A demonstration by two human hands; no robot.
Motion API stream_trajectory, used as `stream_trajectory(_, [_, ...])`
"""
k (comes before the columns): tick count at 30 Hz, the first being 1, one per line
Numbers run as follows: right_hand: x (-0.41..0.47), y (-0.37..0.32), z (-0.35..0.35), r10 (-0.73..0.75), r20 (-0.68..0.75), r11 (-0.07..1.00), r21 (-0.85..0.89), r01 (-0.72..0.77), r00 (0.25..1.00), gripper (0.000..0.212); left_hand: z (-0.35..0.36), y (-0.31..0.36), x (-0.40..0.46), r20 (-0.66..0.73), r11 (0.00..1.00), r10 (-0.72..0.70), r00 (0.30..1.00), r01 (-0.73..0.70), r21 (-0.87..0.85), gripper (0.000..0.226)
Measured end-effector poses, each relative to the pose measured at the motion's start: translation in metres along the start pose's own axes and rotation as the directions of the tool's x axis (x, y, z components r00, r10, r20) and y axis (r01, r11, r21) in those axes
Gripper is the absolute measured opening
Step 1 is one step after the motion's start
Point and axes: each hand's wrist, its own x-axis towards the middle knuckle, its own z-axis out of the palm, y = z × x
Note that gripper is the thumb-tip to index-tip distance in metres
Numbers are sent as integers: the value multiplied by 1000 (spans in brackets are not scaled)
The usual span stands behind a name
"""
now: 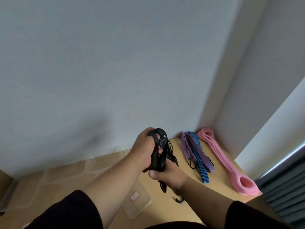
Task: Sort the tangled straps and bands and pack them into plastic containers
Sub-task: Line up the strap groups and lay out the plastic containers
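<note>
Head view looks down past a pale grey wall (115,63) that fills most of the picture and meets a wooden bench (219,184) low in the frame, with a dark slatted blind (283,192) at the right edge. On the bench's left part lie clear plastic containers (66,177), hard to make out against the wood, and a clear lid or shallow box with a small red-edged label (140,204) sits nearer the person, partly under the left forearm. Both arms reach forward from black sleeves (69,214). At the bench's far right corner a long pink band (226,161) lies stretched from the wall toward the near edge, folded on itself with a loop at each end. Just left of it, touching side by side, lie a purple strap (189,146) and a blue striped strap (200,164), with a thin black cord tangled over them. The left hand (145,149) is raised above the bench, fingers curled round the top of a black strap bundle (158,151). The right hand (166,176) grips the same bundle from below, thumb across it, and loose black ends hang beneath the wrist down to the wood
</note>
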Motion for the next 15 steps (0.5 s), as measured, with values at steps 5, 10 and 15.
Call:
stream_trajectory(5, [-11, -5, -5, 30, -157, 962, -264, -71, 987, 18, 8, 2, 7, -36, 995, 5, 999, -1, 100, 21])
stream_trajectory(10, [-22, -1, -24, 72, -274, 972, -195, -128, 959, 23, 8, 24, 30, 29, 959, -30, 999, 21, 281, 23])
stream_trajectory(15, [-29, 11, -41, 166, -325, 986, 49, -159, 931, 35, -2, 38, 67, -21, 869, -53, 998, 57, 491, 16])
